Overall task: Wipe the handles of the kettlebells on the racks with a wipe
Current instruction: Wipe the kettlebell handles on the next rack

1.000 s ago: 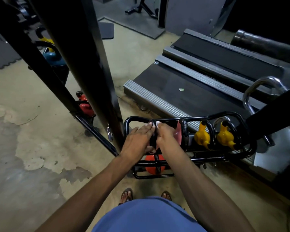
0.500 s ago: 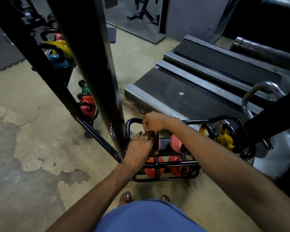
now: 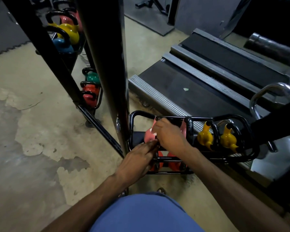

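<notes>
Concrete floor (image 3: 40,131), low rack (image 3: 134,114): right grip (image 3: 169,136) pinches the wipe (image 3: 154,133) on the pink kettlebell (image 3: 148,136), left grip (image 3: 139,158) spread steadying; tipping could trap fingers (image 3: 149,145)

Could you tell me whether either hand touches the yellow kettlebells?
No, the left hand and right hand are both at the pink kettlebell, away from the yellow kettlebells.

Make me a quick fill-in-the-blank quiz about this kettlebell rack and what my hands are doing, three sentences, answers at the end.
1. The right hand holds a white wipe round the handle of the ____ kettlebell.
2. Two ____ kettlebells stand further right on the same tier.
3. The tubing of the rack is ____ in colour.

Missing words: pink; yellow; black.
</notes>
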`<state>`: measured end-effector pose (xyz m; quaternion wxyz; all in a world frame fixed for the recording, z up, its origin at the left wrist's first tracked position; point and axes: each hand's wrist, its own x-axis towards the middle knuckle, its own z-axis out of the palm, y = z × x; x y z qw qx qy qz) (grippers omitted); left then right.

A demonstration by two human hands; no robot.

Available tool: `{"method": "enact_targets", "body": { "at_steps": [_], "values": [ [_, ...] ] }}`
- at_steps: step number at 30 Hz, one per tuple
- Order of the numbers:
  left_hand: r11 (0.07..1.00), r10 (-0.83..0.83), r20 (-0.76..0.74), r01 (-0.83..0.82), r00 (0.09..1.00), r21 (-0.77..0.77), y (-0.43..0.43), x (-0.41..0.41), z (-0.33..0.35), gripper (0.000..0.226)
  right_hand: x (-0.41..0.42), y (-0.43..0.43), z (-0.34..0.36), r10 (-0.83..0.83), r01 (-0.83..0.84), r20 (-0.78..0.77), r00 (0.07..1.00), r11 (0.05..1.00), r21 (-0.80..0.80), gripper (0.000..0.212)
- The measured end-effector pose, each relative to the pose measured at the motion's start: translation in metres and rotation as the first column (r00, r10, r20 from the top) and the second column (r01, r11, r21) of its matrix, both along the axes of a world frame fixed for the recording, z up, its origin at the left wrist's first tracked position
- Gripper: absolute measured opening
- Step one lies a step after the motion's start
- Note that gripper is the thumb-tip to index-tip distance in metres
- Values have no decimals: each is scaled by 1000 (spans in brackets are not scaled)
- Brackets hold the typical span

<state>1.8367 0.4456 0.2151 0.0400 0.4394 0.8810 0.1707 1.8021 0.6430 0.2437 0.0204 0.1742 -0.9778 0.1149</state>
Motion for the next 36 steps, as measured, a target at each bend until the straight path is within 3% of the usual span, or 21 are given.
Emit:
{"method": "enact_targets", "body": {
  "at_steps": [4, 7, 11, 13, 17, 21, 24, 26, 28, 30, 34, 36],
  "values": [
    [999, -45, -16, 46, 999, 28, -12, 6, -1, 37, 13, -6, -1, 167, -157, -45, 985, 972, 176, 11],
    [995, 18, -4, -18, 1000, 95, -20, 14, -1, 19, 3, -14, -5, 237, -246, 69, 969, 900, 361, 22],
    [964, 219, 118, -233, 969, 129, -25, 11, 6, 29, 6, -37, -5, 279, -324, 172, 945, 710, 626, 18],
    [944, 263, 181, -292, 948, 157, -24, 8, 9, 35, 7, -40, 0, 276, -323, 179, 944, 679, 659, 15],
    [909, 299, 264, -358, 917, 212, -20, -5, 9, 34, 14, -29, 7, 365, -347, 80, 928, 762, 547, 13],
    [868, 323, 284, -402, 903, 291, -5, -21, 14, 39, 32, -18, 8, 334, -292, -28, 942, 860, 418, 26],
    [902, 310, 278, -374, 909, 218, 7, -39, 17, 53, 55, -19, -8, 132, -99, -127, 983, 966, 237, 26],
    [951, 219, 286, -270, 933, 151, 14, -53, 18, 72, 67, -20, -27, -97, 93, -147, 984, 995, -38, 22],
    [980, 127, 269, -162, 955, 114, 19, -63, 21, 82, 76, -25, -43, -359, 330, -12, 933, 870, -366, 19],
    [991, 84, 227, -105, 970, 84, 22, -71, 23, 81, 76, -30, -51, -515, 515, 192, 835, 613, -599, 21],
    [999, 20, 148, -23, 989, 23, 18, -82, 20, 79, 59, -25, -44, -527, 631, 449, 721, 231, -741, 16],
    [1000, 4, 107, -6, 994, 20, 18, -84, 19, 75, 49, -24, -42, -511, 644, 501, 698, 142, -752, 17]
  ]
}}
